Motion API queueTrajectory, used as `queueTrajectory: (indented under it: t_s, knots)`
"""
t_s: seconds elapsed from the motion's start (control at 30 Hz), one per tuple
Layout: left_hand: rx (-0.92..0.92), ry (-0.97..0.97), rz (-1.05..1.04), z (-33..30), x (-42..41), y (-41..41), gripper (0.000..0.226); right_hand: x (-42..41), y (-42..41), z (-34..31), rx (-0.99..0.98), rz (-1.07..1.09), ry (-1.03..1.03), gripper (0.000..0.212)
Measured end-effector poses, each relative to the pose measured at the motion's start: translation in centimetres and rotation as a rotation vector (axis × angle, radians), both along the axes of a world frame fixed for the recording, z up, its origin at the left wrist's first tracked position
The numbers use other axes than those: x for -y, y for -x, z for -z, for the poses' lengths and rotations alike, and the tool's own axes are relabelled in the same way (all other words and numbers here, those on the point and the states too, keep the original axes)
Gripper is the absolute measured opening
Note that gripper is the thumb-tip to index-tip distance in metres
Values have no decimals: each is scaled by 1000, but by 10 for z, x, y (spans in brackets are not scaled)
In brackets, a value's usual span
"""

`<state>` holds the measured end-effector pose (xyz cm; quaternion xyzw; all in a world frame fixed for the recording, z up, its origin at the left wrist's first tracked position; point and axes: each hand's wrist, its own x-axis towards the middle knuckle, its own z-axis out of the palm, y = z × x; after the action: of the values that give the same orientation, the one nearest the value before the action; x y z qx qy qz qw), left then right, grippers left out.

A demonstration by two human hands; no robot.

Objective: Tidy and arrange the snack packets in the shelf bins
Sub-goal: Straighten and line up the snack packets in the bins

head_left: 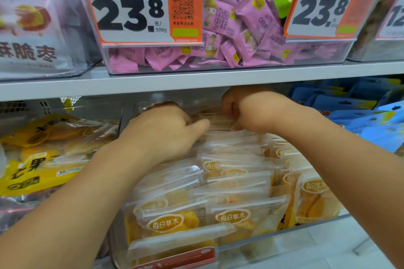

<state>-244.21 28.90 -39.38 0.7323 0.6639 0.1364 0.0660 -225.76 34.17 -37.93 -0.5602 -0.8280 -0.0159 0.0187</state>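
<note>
A clear shelf bin (284,239) on the lower shelf holds several rows of clear snack packets (231,183) with yellow dried fruit inside, standing on edge. My left hand (161,131) reaches to the back of the bin, its curled fingers and thumb gripping the tops of the rear packets (218,119). My right hand (251,109) is at the same rear packets from the right side, its fingers curled over their top edges. The fingertips of both hands are hidden behind the packets and under the shelf above.
A grey shelf board (196,82) runs just above my hands. On it stands a clear bin of pink sweets (229,35) with orange price tags (140,4). Yellow fruit bags (43,159) lie in the left bin; blue packets (360,107) hang at right.
</note>
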Motion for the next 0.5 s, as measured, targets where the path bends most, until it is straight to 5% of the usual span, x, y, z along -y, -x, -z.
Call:
queueTrajectory:
  t_s: [0.13, 0.3, 0.5]
  knots:
    - [-39, -18, -35, 5, -4, 1, 37, -3, 0, 7, -27, 35, -127, 14]
    - [-105, -31, -108, 8, -12, -1, 14, -3, 5, 11, -362, 26, -91, 13]
    - [-195, 47, -45, 12, -20, -4, 30, -6, 3, 9, -127, 8, -69, 37]
